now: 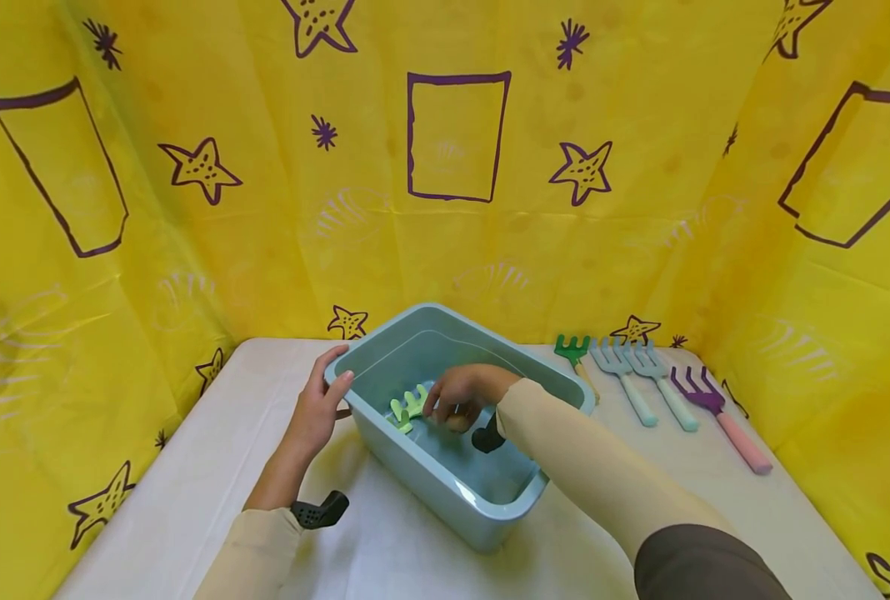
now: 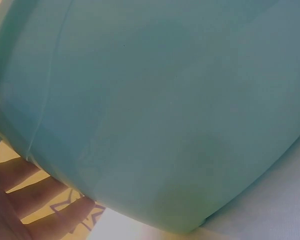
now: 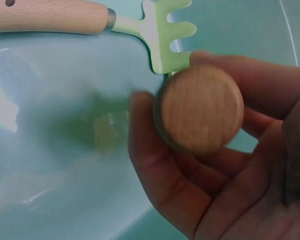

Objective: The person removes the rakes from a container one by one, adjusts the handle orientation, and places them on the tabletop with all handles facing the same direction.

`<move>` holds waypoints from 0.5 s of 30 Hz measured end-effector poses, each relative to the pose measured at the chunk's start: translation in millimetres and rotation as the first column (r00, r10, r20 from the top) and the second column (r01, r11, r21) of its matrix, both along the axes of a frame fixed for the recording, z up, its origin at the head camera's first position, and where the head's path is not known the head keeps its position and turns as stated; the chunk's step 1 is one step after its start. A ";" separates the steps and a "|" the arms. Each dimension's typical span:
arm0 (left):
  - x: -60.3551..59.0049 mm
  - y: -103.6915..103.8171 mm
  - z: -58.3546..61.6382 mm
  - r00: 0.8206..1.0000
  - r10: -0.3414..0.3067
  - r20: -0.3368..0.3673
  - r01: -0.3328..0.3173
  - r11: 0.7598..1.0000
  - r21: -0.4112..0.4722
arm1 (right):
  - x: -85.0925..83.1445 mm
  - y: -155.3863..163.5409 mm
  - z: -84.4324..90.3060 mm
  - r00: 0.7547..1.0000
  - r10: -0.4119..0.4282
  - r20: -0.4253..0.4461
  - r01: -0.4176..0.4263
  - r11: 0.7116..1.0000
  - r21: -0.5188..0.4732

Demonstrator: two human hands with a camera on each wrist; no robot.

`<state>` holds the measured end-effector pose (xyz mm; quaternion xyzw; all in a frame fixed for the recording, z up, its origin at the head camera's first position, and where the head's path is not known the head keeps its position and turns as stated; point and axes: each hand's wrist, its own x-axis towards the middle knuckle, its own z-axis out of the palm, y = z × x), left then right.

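A light blue plastic tub (image 1: 430, 479) stands in the middle of a white table. My left hand (image 1: 317, 412) grips its near left corner, thumb over the rim and fingers (image 2: 20, 200) against the outer wall (image 2: 165, 110). My right hand (image 1: 463, 392) reaches down inside the tub. Its fingers (image 3: 145, 150) are curled round a round wooden handle (image 3: 200, 107) seen end-on. Beside it on the tub floor lies a light green toy rake (image 1: 407, 407) with a pale green head (image 3: 167, 32) and a wooden handle (image 3: 45, 17).
Several toy rakes lie in a row on the table right of the tub: a dark green one (image 1: 574, 350), two light blue ones (image 1: 625, 379), and a purple one with a pink handle (image 1: 715, 412). Yellow printed sheets wall in the table on three sides.
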<state>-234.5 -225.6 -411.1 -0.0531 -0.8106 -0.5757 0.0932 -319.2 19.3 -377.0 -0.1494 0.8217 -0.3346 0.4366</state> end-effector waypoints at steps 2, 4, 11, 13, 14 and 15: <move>-0.4 -0.9 -0.2 1.000 0.000 -0.003 0.000 1.000 -0.003 | 0.0 -0.4 0.1 0.998 -0.022 0.058 0.024 0.999 -0.023; -0.5 -1.4 -0.4 1.000 0.001 -0.001 -0.001 1.000 -0.004 | 0.3 -0.8 -0.1 0.991 -0.039 0.125 0.045 0.998 -0.046; 0.4 -1.0 -0.1 1.000 0.000 0.013 0.000 1.000 0.000 | 0.1 2.0 2.2 0.983 0.004 0.184 0.020 0.991 -0.130; 0.5 -0.8 -0.1 1.000 -0.001 0.011 0.001 1.000 0.002 | -0.9 3.7 4.3 0.984 0.013 0.178 0.016 0.986 -0.164; 0.4 -0.7 -0.2 1.000 -0.001 0.009 0.001 1.000 0.000 | -1.5 4.5 5.4 0.985 0.012 0.174 0.020 0.984 -0.178; 0.3 -0.8 -0.2 1.000 0.000 0.006 0.000 1.000 -0.001 | -2.2 5.1 6.5 0.984 0.010 0.178 0.025 0.980 -0.195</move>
